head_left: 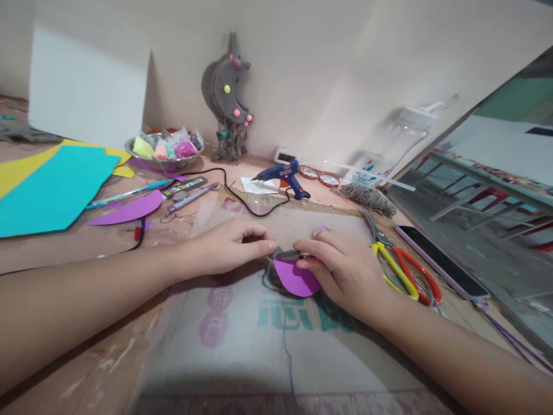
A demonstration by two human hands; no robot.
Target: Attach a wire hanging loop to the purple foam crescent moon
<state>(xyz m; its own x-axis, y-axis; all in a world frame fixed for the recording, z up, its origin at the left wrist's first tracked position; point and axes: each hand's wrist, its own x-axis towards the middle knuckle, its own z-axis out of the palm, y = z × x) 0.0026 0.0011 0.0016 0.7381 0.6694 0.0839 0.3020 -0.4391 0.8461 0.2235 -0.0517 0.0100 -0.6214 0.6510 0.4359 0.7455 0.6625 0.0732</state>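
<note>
Over the cardboard sheet, a purple half-round craft piece [298,279] hangs between my two hands, its curved side toward me. My right hand [341,259] pinches its right end between thumb and forefinger. A dark grey edge, which looks like yarn, runs along its straight top side. At the left end of that edge, my left hand [237,245] has thumb and forefinger closed on a small grey bit of the yarn. A loop of grey yarn [268,279] dangles below the left fingertips. The fingertips partly hide the upper edge.
A blue hot glue gun [280,176] stands behind my hands, with its black cord trailing left. Scissors [397,265] and a phone [440,259] lie to the right, near a grey yarn bundle [369,197] and a plastic bottle [389,144]. Coloured sheets [56,190] lie left.
</note>
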